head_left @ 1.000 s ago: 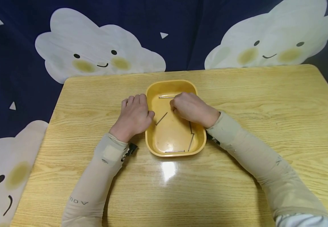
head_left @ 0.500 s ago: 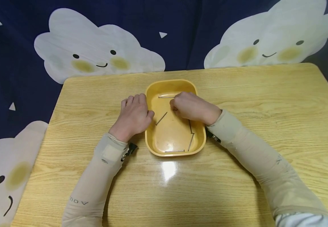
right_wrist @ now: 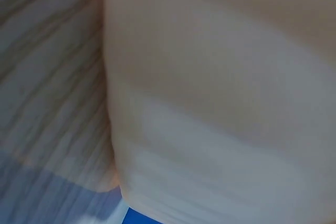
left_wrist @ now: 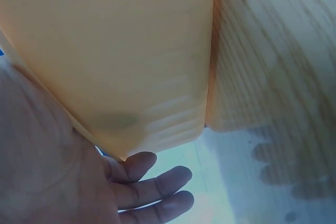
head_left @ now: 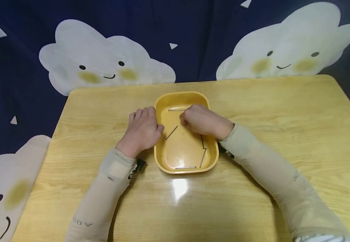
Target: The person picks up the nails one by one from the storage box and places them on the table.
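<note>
A yellow plastic tray with raised walls sits on the table in the head view. My left hand holds its left rim, thumb hooked over the edge; in the left wrist view the other fingers hang outside the wall. Inside the tray, my right hand has its fingers curled near the floor and pinches a nail, of which only a small end shows. Other metal nails lie about: one at the far wall, a slanted nail at left, several along the right and near sides.
The pale wooden table extends on both sides of the tray and in front of it. Behind hangs a dark blue curtain with cloud prints. The right wrist view shows mostly the tray's outer wall.
The whole head view has shifted slightly, so everything appears lower. A small nail end now shows under the right fingers. The left hand stays on the rim.
</note>
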A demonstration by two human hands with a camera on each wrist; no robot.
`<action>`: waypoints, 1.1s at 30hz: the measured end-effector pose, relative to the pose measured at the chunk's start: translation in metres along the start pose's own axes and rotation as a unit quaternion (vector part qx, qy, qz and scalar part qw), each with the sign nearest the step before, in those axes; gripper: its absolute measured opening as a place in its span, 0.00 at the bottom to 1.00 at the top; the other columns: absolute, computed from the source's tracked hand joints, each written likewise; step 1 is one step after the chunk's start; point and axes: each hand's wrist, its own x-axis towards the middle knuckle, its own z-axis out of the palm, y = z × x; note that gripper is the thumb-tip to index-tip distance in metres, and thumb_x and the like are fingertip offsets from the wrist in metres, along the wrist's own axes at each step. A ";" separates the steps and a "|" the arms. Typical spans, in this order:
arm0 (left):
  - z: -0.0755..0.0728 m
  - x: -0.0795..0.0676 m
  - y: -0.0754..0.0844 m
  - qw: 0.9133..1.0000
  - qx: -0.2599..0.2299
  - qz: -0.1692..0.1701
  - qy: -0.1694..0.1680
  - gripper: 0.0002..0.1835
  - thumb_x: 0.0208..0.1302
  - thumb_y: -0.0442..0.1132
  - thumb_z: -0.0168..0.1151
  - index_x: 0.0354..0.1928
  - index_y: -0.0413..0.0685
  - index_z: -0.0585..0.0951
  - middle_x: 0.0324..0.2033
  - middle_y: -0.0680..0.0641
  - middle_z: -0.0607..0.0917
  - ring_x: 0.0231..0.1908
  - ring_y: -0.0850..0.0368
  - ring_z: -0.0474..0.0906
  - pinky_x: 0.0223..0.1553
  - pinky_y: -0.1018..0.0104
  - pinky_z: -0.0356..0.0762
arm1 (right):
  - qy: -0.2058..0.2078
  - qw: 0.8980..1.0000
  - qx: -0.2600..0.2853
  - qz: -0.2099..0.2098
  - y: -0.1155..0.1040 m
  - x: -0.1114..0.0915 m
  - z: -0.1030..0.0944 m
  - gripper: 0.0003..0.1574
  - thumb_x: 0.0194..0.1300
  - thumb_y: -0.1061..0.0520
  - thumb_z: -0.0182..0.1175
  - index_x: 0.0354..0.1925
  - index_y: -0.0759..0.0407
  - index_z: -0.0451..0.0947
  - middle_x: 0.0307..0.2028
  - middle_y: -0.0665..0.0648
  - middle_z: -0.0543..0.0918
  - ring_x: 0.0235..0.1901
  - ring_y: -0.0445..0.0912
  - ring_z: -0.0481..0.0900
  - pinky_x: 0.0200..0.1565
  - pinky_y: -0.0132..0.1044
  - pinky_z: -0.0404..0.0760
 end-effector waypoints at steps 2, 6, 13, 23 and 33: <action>0.003 -0.002 0.000 1.000 -0.001 0.001 -0.003 0.18 0.73 0.48 0.45 0.52 0.39 0.66 0.46 0.41 0.71 0.53 0.39 0.65 0.62 0.44 0.60 | -0.004 1.000 0.000 0.002 -0.001 -0.002 0.003 0.10 0.60 0.71 0.62 0.29 0.58 0.84 0.28 0.54 0.86 0.30 0.48 0.80 0.38 0.39 0.79; 0.005 -0.003 0.001 1.000 0.000 0.006 0.004 0.18 0.73 0.48 0.45 0.51 0.39 0.66 0.45 0.41 0.71 0.52 0.39 0.66 0.60 0.44 0.62 | -0.001 1.000 0.000 0.005 -0.002 -0.004 0.005 0.14 0.62 0.71 0.60 0.24 0.56 0.78 0.23 0.52 0.76 0.26 0.46 0.71 0.33 0.36 0.70; 0.006 -0.004 0.000 1.000 0.003 0.009 0.001 0.18 0.73 0.47 0.45 0.50 0.38 0.66 0.43 0.41 0.70 0.50 0.40 0.66 0.56 0.47 0.64 | -0.001 1.000 0.003 -0.006 -0.001 -0.005 0.008 0.22 0.62 0.71 0.57 0.18 0.51 0.67 0.21 0.50 0.66 0.25 0.44 0.64 0.30 0.34 0.62; 0.006 -0.003 -0.001 1.000 0.002 0.009 -0.010 0.19 0.74 0.48 0.44 0.52 0.38 0.65 0.45 0.41 0.70 0.51 0.40 0.65 0.58 0.46 0.64 | -0.018 0.999 -0.021 0.017 -0.004 -0.005 0.009 0.12 0.71 0.63 0.57 0.28 0.56 0.75 0.26 0.55 0.77 0.28 0.49 0.76 0.35 0.41 0.76; 0.001 0.000 -0.001 1.000 -0.004 0.010 -0.001 0.20 0.73 0.49 0.45 0.53 0.38 0.65 0.46 0.40 0.70 0.51 0.40 0.65 0.58 0.46 0.65 | -0.022 0.997 -0.051 0.045 -0.007 -0.002 0.006 0.10 0.73 0.62 0.53 0.34 0.57 0.77 0.34 0.58 0.84 0.30 0.52 0.81 0.33 0.45 0.80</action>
